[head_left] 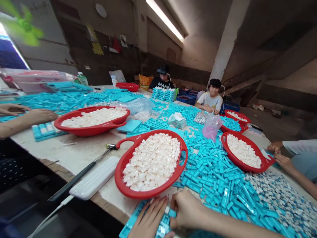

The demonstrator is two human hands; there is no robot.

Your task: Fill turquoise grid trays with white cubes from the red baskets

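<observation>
At the table's near edge, my left hand [151, 218] lies flat with fingers stretched out over a light-blue plastic tray [128, 226]. Close beside it, my right hand [187, 210] is closed, its fingers curled down against the same tray. Its fingertips are hidden, so I cannot make out what they hold. A small white piece [167, 209] shows on the tray between the two hands. Just beyond them stands a red basket [119, 172] heaped with small white caps [152, 162]. Loose blue plastic parts [210, 172] are spread right of my hands.
A white power bank [95, 178] with a cable and a black rod [81, 175] lie left. Other red baskets [91, 130] [257, 169] hold white caps. A co-worker's hand [43, 115] is at left, another's hands [281, 155] at right. Two people sit across the table.
</observation>
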